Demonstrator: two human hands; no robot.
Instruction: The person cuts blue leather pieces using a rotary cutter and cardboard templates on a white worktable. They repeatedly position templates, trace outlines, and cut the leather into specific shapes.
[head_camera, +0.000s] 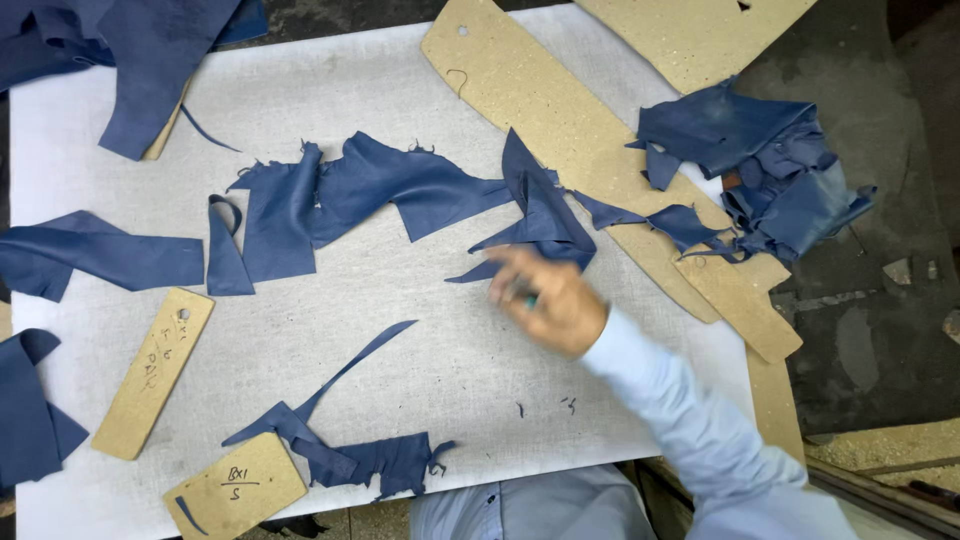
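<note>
Just beyond the right hand (545, 300) lies a blue leather scrap (540, 215), touching its fingertips.

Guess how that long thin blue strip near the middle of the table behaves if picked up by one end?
Likely floppy: the blue strip lies flat and curved on the table. Probably very light, being so narrow. It may drag the blue scrap it seems joined to.

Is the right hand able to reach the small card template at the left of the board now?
Probably yes: the right hand is mid-board, and only bare board lies between it and the small card template.
</note>
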